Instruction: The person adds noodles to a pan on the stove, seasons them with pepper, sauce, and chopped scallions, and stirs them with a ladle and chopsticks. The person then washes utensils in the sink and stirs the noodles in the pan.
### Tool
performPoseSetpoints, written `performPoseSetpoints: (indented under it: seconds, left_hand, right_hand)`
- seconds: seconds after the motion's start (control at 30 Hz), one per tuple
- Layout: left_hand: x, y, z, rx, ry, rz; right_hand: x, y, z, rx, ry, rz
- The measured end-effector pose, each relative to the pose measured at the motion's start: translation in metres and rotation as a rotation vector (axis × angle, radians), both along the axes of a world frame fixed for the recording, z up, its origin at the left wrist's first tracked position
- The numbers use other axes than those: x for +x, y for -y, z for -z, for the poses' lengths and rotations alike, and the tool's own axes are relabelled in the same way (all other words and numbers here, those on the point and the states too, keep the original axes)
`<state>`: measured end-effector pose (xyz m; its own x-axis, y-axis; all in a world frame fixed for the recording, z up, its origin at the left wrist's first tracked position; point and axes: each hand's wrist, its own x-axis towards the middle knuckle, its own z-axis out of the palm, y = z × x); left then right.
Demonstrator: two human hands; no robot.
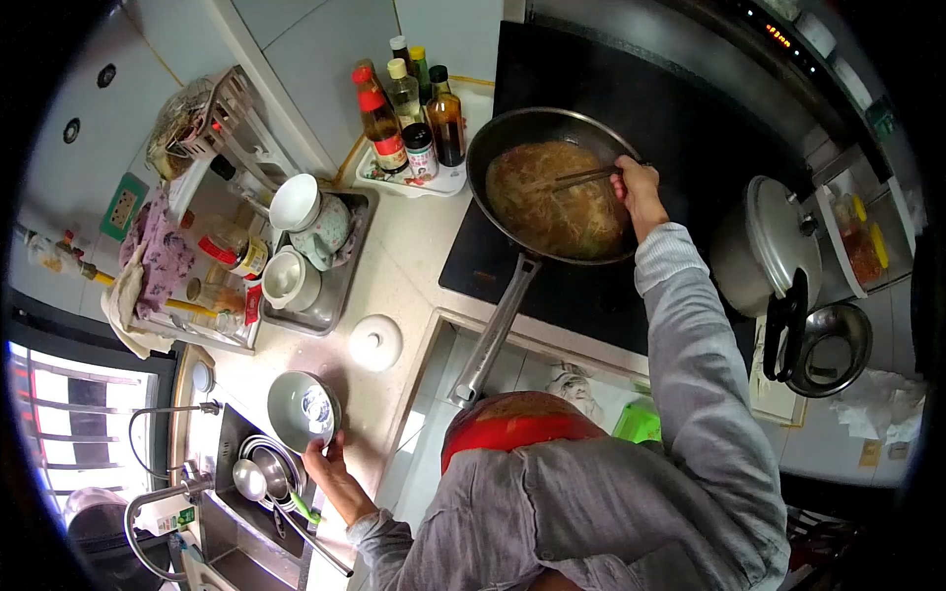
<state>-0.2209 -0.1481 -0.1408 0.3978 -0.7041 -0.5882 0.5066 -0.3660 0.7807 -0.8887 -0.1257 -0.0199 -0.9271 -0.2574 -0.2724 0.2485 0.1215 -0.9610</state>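
Observation:
My right hand (639,195) is closed around a pair of dark chopsticks (583,178) over the frying pan (542,126) on the black cooktop. Their tips dip into brown, brothy food with thin strands (547,212), perhaps noodles. The pan's long metal handle (500,330) points toward my body, and neither hand is on it. At the counter's left side, my left hand (333,475) grips the lower rim of a grey-white bowl (288,409). A bright reflection shows inside the bowl. Beside it on the counter lies a round white lid (375,342).
Sauce bottles (382,123) stand in a white tray behind the pan. Bowls sit in a metal tray (345,286). The sink (232,512) at lower left holds nested basins and a ladle (250,480). A pressure cooker (759,246) stands right of the cooktop (581,295).

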Motion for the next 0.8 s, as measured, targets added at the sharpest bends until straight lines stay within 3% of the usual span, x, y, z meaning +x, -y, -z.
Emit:
performPoseSetpoints:
  seconds: [0.13,0.17,0.23,0.3,0.43,0.63,0.8]
  left_hand:
    - [0.033,0.008,0.009,0.020,-0.208,-0.076]
    - [0.026,0.003,-0.014,-0.067,-0.161,-0.054]
    - [0.052,0.001,-0.012,-0.176,-0.254,-0.160]
    - [0.067,-0.011,-0.020,-0.368,-0.470,-0.350]
    - [0.143,0.000,-0.028,-0.430,-1.516,-0.399]
    - [0.131,0.013,-0.048,-0.454,-1.288,-0.037]
    - [0.025,0.035,-0.064,-0.464,-0.907,0.316]
  right_hand:
    - [0.014,-0.002,0.004,-0.038,0.028,-0.031]
    - [0.015,-0.003,0.007,-0.054,0.029,-0.043]
    - [0.012,-0.001,0.017,-0.049,0.097,-0.026]
    - [0.012,-0.001,0.022,-0.061,0.185,-0.015]
    - [0.027,-0.003,0.021,-0.096,0.325,0.031]
    - [0.046,-0.008,0.020,-0.140,0.388,0.111]
    - [0.045,-0.006,0.019,-0.253,0.453,0.198]
